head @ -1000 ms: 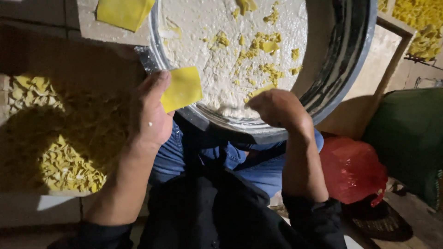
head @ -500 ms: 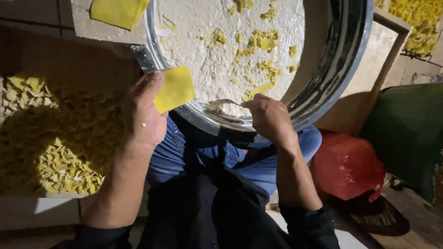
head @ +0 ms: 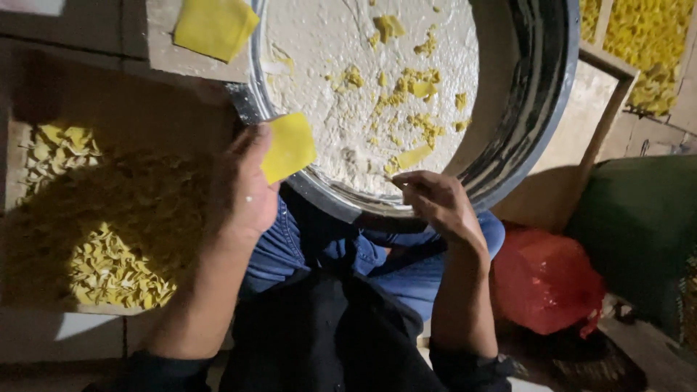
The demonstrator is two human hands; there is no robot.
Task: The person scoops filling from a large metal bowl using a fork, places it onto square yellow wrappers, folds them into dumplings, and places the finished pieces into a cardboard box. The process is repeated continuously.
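Two yellow squares (head: 288,147), one in left hand (head: 243,190), one round pan (head: 541,109)

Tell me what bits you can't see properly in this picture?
Head view only:
- Right hand: whether its fingertips pinch anything; they curl together, too small to tell.
- Round tray: its top is cut off by the picture's edge.
- Yellow square in the left hand: the thumb covers its near edge.
- Red bag: its contents are hidden.
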